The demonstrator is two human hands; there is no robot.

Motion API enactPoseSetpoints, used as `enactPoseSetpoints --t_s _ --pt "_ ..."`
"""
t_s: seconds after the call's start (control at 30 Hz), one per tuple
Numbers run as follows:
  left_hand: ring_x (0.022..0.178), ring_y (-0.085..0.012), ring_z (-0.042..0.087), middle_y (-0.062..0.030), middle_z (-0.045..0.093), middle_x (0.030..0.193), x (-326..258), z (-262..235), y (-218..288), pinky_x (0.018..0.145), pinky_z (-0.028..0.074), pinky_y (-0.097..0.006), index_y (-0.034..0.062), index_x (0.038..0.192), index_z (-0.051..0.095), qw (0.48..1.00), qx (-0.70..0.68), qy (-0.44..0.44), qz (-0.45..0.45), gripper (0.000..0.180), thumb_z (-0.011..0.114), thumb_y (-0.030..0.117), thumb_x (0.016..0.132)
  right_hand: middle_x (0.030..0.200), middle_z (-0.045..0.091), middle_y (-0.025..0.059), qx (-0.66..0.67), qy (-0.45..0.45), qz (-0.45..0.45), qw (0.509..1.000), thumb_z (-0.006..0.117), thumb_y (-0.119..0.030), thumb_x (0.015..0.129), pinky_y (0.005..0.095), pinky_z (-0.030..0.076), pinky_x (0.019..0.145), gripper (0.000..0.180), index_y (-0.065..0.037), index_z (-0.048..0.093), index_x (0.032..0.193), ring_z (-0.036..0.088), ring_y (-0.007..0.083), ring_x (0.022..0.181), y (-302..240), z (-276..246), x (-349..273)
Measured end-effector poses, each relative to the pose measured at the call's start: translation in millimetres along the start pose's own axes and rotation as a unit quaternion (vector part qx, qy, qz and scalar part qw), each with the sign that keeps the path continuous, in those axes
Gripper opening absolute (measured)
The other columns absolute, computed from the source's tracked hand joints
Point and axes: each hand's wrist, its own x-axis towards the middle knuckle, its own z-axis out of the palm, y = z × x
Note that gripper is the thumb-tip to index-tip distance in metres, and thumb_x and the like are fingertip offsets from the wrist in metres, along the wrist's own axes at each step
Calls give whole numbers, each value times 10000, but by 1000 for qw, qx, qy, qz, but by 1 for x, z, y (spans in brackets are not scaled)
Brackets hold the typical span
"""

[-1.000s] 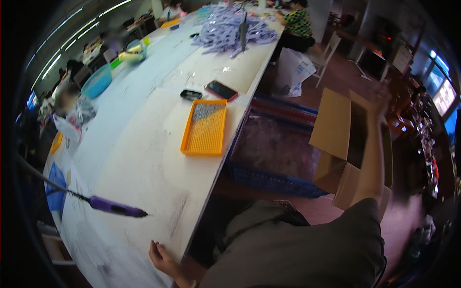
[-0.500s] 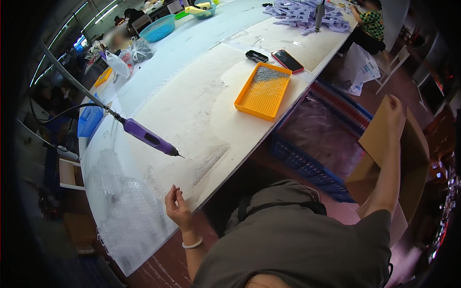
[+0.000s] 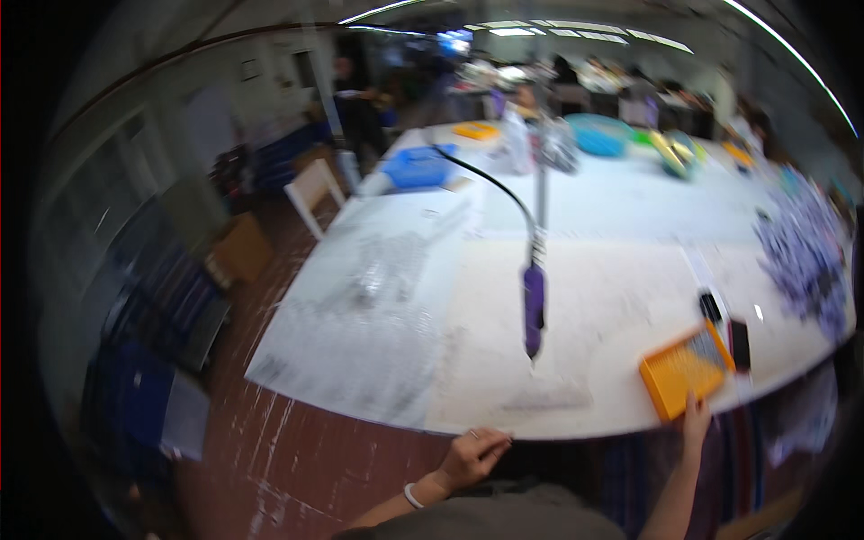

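My right hand [image 3: 695,419] is at the near rim of a shallow orange tray [image 3: 664,376], its fingers closed on that rim. Small grey pieces [image 3: 705,349] are heaped in the tray's far right part. Just beyond the table's front edge, my left hand [image 3: 474,454] has its fingers curled together, with a white band on the wrist; blur hides whether anything is in them. A purple electric screwdriver [image 3: 534,310] hangs tip down above the table, between and beyond my hands.
On the white table [image 3: 621,270], a phone [image 3: 739,346] and a black case [image 3: 709,306] lie by the tray. Lilac parts [image 3: 804,247] are piled at the right. Clear plastic sheeting [image 3: 378,279] covers the left end. A blue bin [image 3: 418,168] and a turquoise basin [image 3: 598,135] stand farther back.
The view has swung left and up. My right hand has left the cardboard box and come to the orange tray. My left hand has curled its fingers more tightly.
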Motion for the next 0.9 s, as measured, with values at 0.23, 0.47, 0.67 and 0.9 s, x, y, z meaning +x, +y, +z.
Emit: enactPoseSetpoints --t_s 0.23,0.47,0.67,0.9 --pt "872 -281 652 -135 684 946 27 30 33 774 523 -356 28 1037 692 992 -100 -78 8 177 678 74 867 1093 659 204 -249 -25 -23 968 502 -269 945 399 481 860 427 85 544 1181 645 307 991 -24 -6 -7" --pt "927 -269 629 -121 667 1010 46 79 23 817 504 -347 48 1107 679 961 -189 -199 32 217 660 118 903 1337 512 228 -201 -61 -38 977 566 -419 955 426 441 959 671 -46 320 1454 537 367 1125 16 -43 -34" --pt "934 -312 630 -150 655 994 52 108 35 811 503 -374 16 1078 662 936 -224 -265 53 202 629 138 922 1287 521 214 195 -14 171 966 536 -315 990 367 518 831 584 -15 330 1447 555 311 1072 -105 -2 -102" --pt "933 -291 626 -138 649 1005 59 106 39 820 495 -353 3 1064 656 937 -213 -276 32 213 630 157 919 1295 527 223 56 -16 -93 994 576 -321 948 401 513 857 587 -115 333 1441 571 319 1069 -24 -14 -57"
